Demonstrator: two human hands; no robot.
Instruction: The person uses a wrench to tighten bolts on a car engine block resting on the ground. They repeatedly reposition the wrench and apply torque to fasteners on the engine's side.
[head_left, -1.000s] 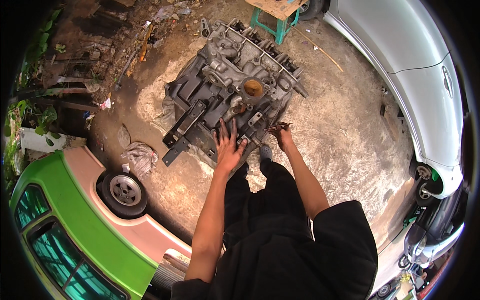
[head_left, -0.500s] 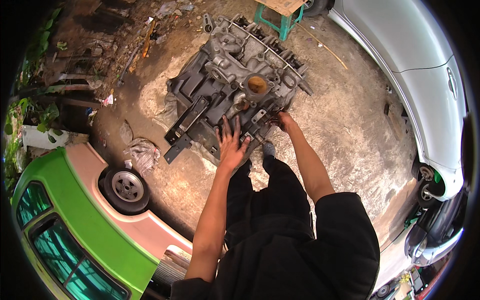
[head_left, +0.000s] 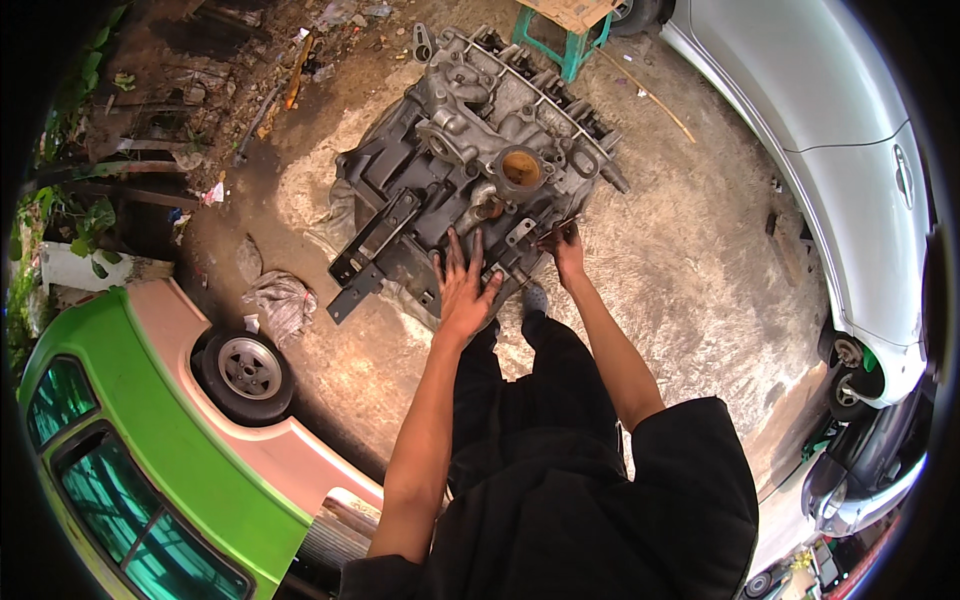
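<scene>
A partly dismantled metal engine (head_left: 480, 120) with a cast manifold and a round, rusty-rimmed opening (head_left: 520, 168) rests low in front of me, over crumpled sheeting. My left hand (head_left: 465, 290) lies with fingers spread on its dark near section, right of a black bracket (head_left: 365, 270). My right hand (head_left: 565, 250) is closed at the engine's near right edge, beside a small plate with two holes (head_left: 522, 230). It grips a small dark item that I cannot make out. My feet are just below the engine.
A green-and-pink vehicle (head_left: 170, 440) with its wheel (head_left: 245, 375) stands at lower left, a silver car (head_left: 800, 90) along the right. A teal stool (head_left: 572, 55) with a board is beyond the engine. Crumpled cloth (head_left: 285, 300), debris and plants lie leftward; a thin stick (head_left: 650, 95) lies upper right.
My right hand has moved up and in against the engine's right edge with its dark item. My left hand stays spread on the engine, and the view has shifted slightly.
</scene>
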